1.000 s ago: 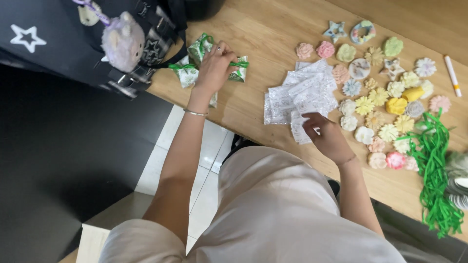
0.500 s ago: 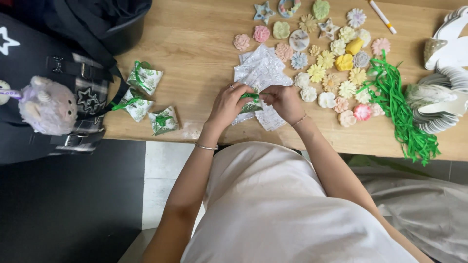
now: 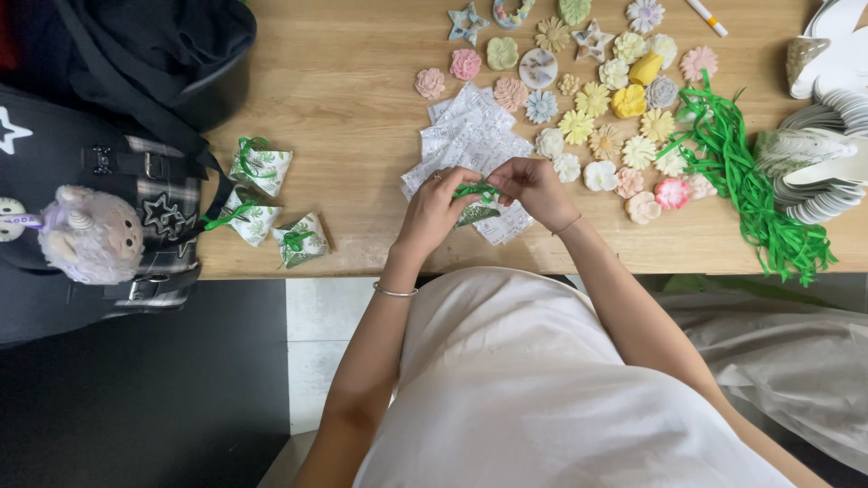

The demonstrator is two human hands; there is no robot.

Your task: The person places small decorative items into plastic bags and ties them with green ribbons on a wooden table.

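Both hands meet over the front of the wooden table (image 3: 362, 108). My left hand (image 3: 436, 206) and my right hand (image 3: 533, 185) pinch a small pouch with a green ribbon (image 3: 476, 193) between their fingertips. Just beyond them lies a loose pile of white printed pouches (image 3: 470, 136). Three finished pouches tied with green ribbon (image 3: 262, 203) sit at the table's front left. Several pastel flower-shaped pieces (image 3: 597, 99) are spread out beyond my right hand.
A heap of green ribbon strips (image 3: 750, 190) lies at the right, next to stacked white shapes (image 3: 823, 154). A black bag with a plush toy (image 3: 90, 235) stands left of the table. A white marker (image 3: 707, 16) lies at the back.
My left hand came back from the tied pouches at the left and joined my right hand. Both now hold a pouch with green ribbon. The view has shifted left.
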